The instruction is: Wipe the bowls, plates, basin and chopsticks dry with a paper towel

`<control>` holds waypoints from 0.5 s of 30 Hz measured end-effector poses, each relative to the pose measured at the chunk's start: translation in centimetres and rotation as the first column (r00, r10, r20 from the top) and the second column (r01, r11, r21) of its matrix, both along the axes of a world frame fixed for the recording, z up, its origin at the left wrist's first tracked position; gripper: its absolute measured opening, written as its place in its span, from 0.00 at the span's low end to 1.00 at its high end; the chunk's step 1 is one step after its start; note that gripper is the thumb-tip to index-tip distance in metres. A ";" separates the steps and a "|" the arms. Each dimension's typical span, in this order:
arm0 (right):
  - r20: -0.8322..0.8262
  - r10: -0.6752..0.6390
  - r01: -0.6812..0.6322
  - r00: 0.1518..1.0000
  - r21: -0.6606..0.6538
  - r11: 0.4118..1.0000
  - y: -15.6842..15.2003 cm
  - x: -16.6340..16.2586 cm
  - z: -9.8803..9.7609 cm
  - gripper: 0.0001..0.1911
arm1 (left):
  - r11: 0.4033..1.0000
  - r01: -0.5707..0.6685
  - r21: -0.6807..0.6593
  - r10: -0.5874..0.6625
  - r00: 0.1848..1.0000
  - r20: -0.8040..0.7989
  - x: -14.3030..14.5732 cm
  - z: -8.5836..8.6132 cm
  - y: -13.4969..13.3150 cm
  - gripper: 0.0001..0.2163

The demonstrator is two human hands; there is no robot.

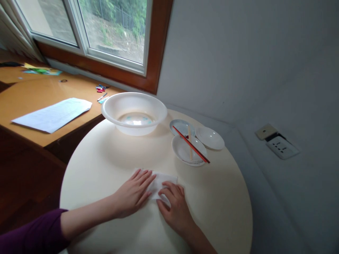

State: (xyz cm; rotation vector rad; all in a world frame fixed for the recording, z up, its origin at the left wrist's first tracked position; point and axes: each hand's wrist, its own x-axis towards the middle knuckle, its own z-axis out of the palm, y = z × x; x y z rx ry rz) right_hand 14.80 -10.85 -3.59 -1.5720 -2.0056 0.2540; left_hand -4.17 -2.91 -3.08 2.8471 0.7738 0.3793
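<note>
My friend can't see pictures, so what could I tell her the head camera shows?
A person's left hand and right hand rest on a white cloth lying on a round cream table. Behind stand a big clear bowl and three small dishes, with two chopsticks across the nearest one.

Window: ahead on my left, wood-framed, daylight.
Wall: plain grey, socket on my right.
Bench: round, cream.
Desk: orange wood, under window.
</note>
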 end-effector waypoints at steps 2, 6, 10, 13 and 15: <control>0.044 0.046 -0.044 0.998 -0.038 0.998 -0.5 0.3 0.5 0.12 | 1.000 -0.007 0.015 0.008 0.999 -0.051 0.0 -0.8 0.2 0.22; 0.129 0.161 -0.143 0.979 -0.133 0.981 -0.9 0.8 2.2 0.20 | 0.997 0.010 0.076 -0.005 0.997 -0.071 -0.6 -1.7 0.4 0.24; 0.171 0.188 -0.168 0.967 -0.125 0.978 0.7 -0.7 3.6 0.22 | 0.993 0.036 0.111 -0.028 0.997 -0.068 -0.7 -1.7 0.5 0.26; 0.192 0.193 -0.162 0.962 -0.164 0.973 2.3 -2.0 2.9 0.30 | 0.990 0.030 0.138 -0.021 0.998 -0.064 -0.8 -2.0 0.7 0.26; 0.201 0.166 -0.124 0.965 -0.205 0.971 2.8 -2.3 1.8 0.33 | 0.986 -0.002 0.169 0.012 0.998 -0.060 -1.1 -2.2 1.0 0.27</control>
